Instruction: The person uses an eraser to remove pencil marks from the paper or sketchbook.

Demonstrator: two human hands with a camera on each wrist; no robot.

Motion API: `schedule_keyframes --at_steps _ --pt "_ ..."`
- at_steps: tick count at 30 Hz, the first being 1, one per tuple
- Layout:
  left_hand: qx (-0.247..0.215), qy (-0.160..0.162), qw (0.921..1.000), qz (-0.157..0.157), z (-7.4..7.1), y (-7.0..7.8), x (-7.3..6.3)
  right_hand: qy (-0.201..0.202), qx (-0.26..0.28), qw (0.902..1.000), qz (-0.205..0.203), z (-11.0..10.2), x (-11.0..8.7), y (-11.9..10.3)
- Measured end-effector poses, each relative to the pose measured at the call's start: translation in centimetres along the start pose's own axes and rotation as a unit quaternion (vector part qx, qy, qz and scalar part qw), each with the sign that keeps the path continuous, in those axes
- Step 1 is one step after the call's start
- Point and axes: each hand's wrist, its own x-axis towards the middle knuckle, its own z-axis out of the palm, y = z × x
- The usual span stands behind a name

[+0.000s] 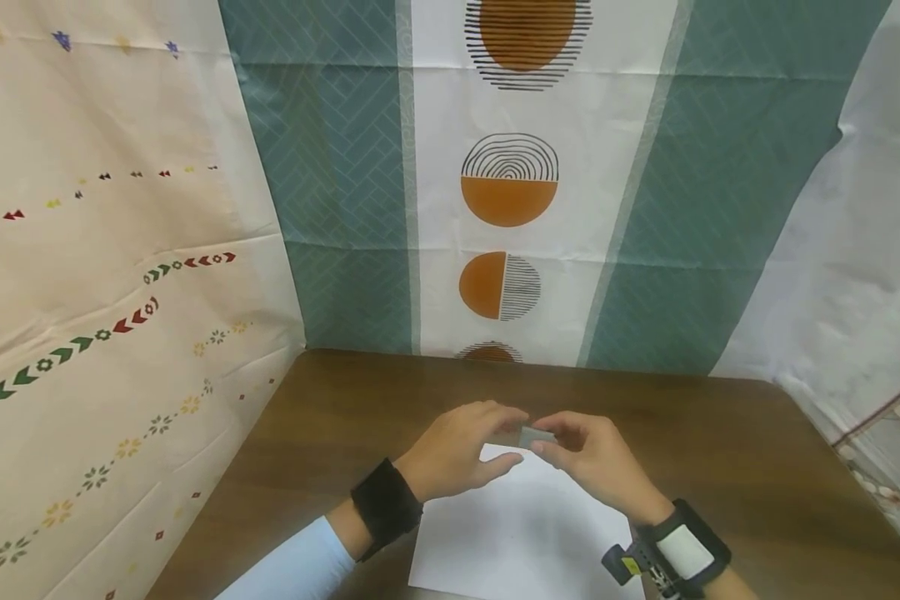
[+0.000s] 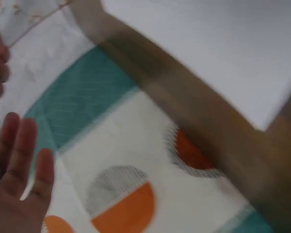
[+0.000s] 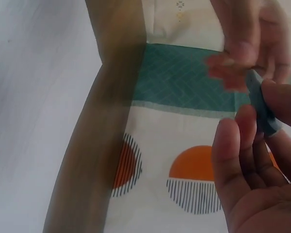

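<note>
Between the thumb and fingers of my right hand (image 1: 603,467) is a small, flat grey-blue piece (image 1: 534,436), its exact kind unclear. The right wrist view gives a closer look at the grey-blue piece (image 3: 262,107), pinched near one end with its tip pointing up. My left hand (image 1: 457,450) hovers just left of it, thumb and fingers spread apart. Straight, loose fingers show on the left hand (image 2: 14,194) in the left wrist view. Both hands are over the far edge of a white paper sheet (image 1: 525,533).
The paper lies on a brown wooden table (image 1: 735,467). Patterned cloth (image 1: 352,167) hangs behind the table, and a cream embroidered cloth (image 1: 120,317) hangs at the left. A black band (image 1: 387,507) wraps the left wrist; a device (image 1: 682,546) is strapped to the right.
</note>
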Motion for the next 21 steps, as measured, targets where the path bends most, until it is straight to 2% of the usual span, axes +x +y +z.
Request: schedule_keyframes --at_steps 2,3,6,9,10,12,19,21 --pt "0.015 -0.050 0.9978 -0.040 0.4 -0.8 -1.1 0.012 -0.010 0.9999 -0.001 -0.1 0.2 0.1" --pt "0.029 -0.083 0.9942 -0.062 0.7 -1.3 -1.8 0.015 -0.014 0.9998 -0.001 -0.1 0.3 0.2" --pt "0.081 -0.186 0.9736 -0.104 1.8 -2.8 -4.1 0.020 -0.019 0.9996 0.003 -0.2 0.5 0.4" --pt "0.115 -0.248 0.9536 -0.125 2.9 -3.9 -6.0 0.016 -0.018 0.9996 0.013 -0.3 0.6 0.5" --pt "0.122 -0.257 0.9500 -0.128 3.1 -4.1 -6.5 0.015 -0.016 0.9996 0.016 -0.3 0.7 0.5" --pt "0.128 -0.260 0.9478 -0.132 3.4 -4.4 -7.1 0.015 -0.019 0.9995 0.019 -0.4 0.9 0.6" --pt "0.135 -0.247 0.9476 -0.151 3.8 -4.9 -7.1 0.020 -0.033 0.9992 0.015 -0.3 1.6 0.9" --pt "0.132 -0.239 0.9500 -0.152 4.1 -5.3 -7.2 0.019 -0.032 0.9992 0.015 -0.2 1.8 1.0"
